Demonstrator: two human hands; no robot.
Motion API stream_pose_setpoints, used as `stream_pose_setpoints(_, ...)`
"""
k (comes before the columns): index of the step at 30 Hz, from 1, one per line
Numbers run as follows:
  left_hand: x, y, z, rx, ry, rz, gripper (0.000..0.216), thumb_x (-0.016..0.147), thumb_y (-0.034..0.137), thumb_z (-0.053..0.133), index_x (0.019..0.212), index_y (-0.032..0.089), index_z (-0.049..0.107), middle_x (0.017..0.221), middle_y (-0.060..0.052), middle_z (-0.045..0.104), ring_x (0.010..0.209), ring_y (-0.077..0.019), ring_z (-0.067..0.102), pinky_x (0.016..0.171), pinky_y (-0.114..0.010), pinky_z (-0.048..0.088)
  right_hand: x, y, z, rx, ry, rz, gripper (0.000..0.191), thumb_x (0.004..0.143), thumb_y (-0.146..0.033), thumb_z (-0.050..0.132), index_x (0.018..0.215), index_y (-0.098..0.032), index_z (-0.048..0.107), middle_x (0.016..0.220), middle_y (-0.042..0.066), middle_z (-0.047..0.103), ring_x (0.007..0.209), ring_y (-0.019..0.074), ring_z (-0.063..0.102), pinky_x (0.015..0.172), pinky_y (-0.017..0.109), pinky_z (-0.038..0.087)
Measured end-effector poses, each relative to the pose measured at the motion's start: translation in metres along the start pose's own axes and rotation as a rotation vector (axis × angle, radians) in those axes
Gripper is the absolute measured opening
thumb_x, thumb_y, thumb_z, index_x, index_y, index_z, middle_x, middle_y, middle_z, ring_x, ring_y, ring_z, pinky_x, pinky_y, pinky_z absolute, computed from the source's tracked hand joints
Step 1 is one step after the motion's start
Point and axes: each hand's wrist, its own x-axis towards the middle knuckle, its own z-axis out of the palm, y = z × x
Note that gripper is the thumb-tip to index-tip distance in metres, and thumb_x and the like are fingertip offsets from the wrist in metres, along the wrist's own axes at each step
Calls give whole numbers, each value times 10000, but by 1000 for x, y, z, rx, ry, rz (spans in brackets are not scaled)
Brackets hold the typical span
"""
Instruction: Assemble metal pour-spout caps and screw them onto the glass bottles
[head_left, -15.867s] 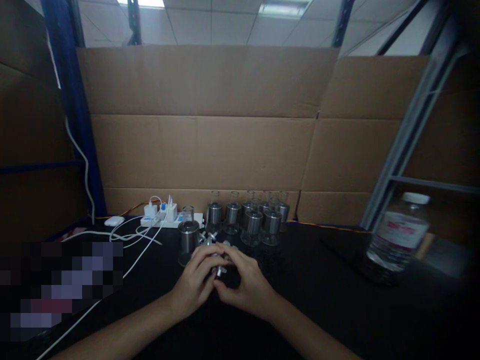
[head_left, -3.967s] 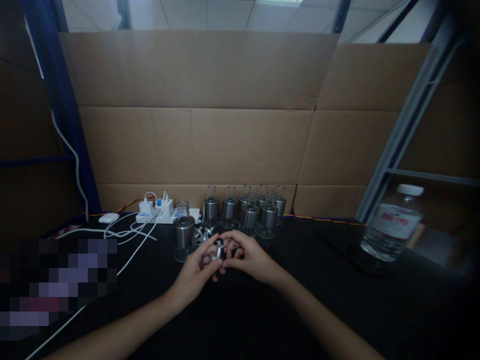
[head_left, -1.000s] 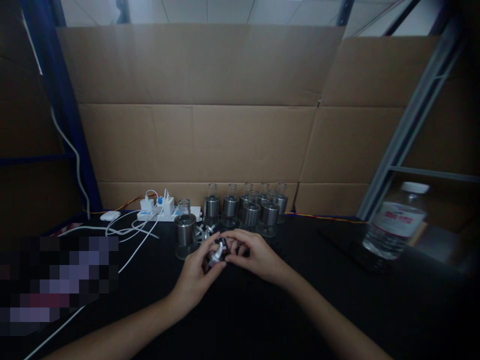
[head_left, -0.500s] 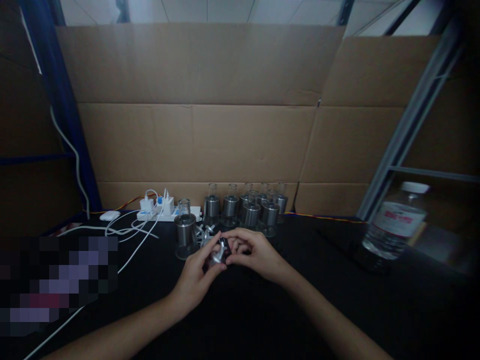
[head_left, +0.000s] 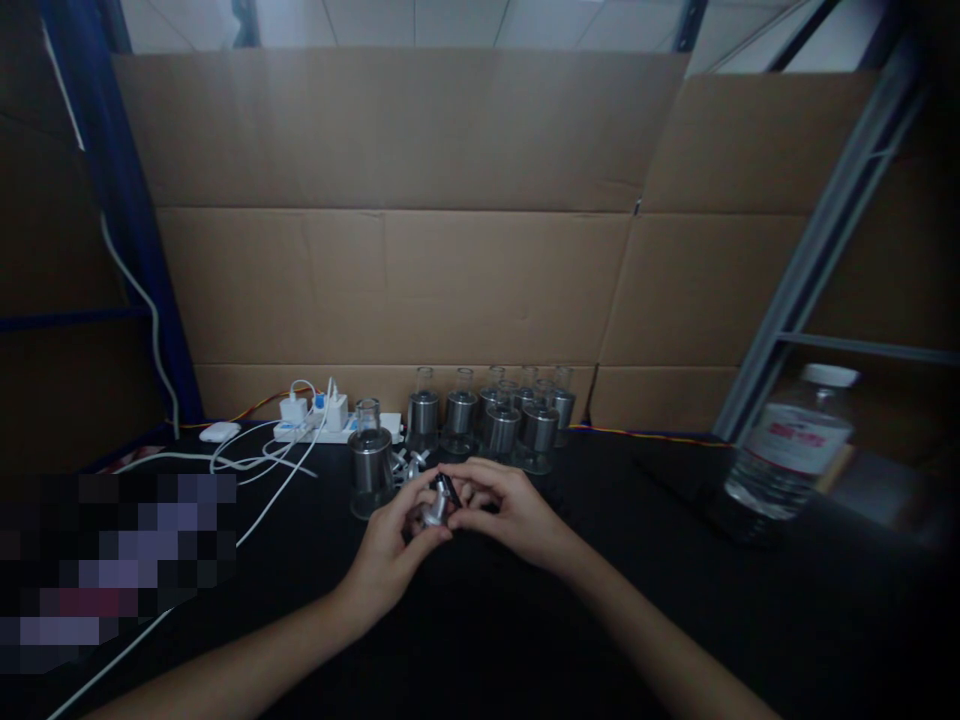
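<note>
My left hand [head_left: 390, 555] and my right hand [head_left: 506, 515] meet over the black table, fingers curled round one small silver metal part [head_left: 435, 505] with a dark tip. Both hands pinch it between thumb and fingers. Just behind them lies a small heap of loose silver parts [head_left: 409, 465]. A single steel-banded glass bottle [head_left: 370, 470] stands left of the heap. A cluster of several similar bottles [head_left: 499, 425] stands further back, against the cardboard.
A white power strip [head_left: 330, 428] with chargers and white cables [head_left: 262, 465] lies at the back left. A clear water bottle [head_left: 787, 450] stands at the right by a grey metal rack post. A cardboard wall [head_left: 390, 280] closes the back. A blurred patch covers the lower left.
The hands have stayed together on the small part, lifting it slightly off the table and turning it between the fingers. The view has dipped a little; the bottles have not moved.
</note>
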Motion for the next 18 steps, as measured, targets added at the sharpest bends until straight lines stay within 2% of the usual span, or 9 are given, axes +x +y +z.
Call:
stream_pose_setpoints(4,1,-2,1,-55,-1,-37,498,745,266,534,1202,193,353,851,-29,555,633,-110,516,514,-194,408,-1,1,-1,10,-41,-1,476,661,-267,632,1114,-212,495,860,18,488,722,95,506,562,188,467)
stream_pose_setpoints(9,3,0,1,-143,4,-67,497,745,250,526,1200,189,334,872,-37,540,651,-115,522,496,-194,427,-2,1,3,41,-80,0,717,541,-267,718,1187,-243,407,953,31,448,718,102,491,495,184,472)
stream_pose_setpoints(14,3,-1,1,-187,-15,-42,472,756,244,518,1187,187,333,879,-40,523,639,-109,523,502,-200,439,0,0,10,-45,21,-37,536,619,-240,662,1117,-223,465,881,24,455,698,105,492,478,185,456)
stream_pose_setpoints(18,2,-2,1,-207,-26,13,448,759,224,520,1171,178,350,879,-40,530,695,-117,529,593,-220,450,0,-2,10,-86,41,-87,497,629,-211,649,1097,-211,479,961,52,463,761,126,502,507,197,468)
